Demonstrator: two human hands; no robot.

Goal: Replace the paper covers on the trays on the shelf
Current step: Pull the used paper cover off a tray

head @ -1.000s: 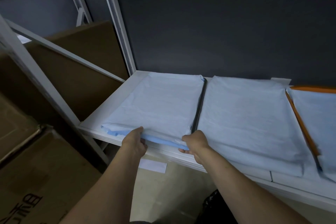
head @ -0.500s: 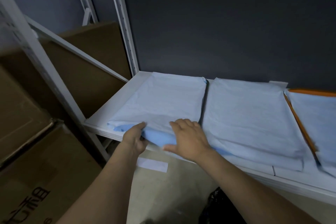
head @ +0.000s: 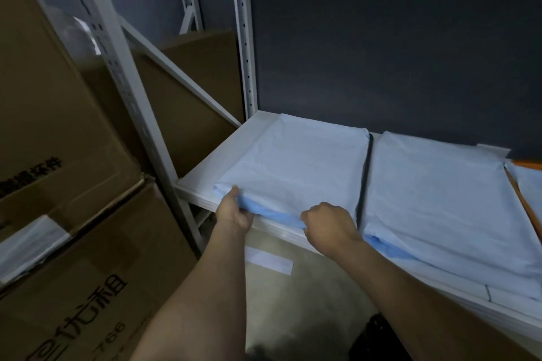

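Three paper-covered trays lie side by side on a white shelf [head: 205, 167]. Pale blue paper [head: 296, 167] wraps the leftmost tray, whose blue front edge [head: 272, 215] shows under the paper. My left hand [head: 234, 212] grips that front edge near its left corner, thumb on top. My right hand [head: 328, 224] is curled over the same front edge near the right corner, fingers tucked under. The middle tray's paper cover [head: 434, 199] lies flat beside it. The third tray [head: 528, 187], orange-rimmed, is cut off at the right edge.
Brown cardboard boxes [head: 73, 258] stand stacked at the left, close to the shelf's white upright post [head: 117, 67]. A dark wall [head: 381, 38] backs the shelf. Below the shelf edge is bare floor with a white label [head: 269, 259] and a black object [head: 378, 340].
My right hand, laid flat on the left tray's paper half a second ago, has curled over its front edge. The left hand kept its grip. The view has shifted left and up.
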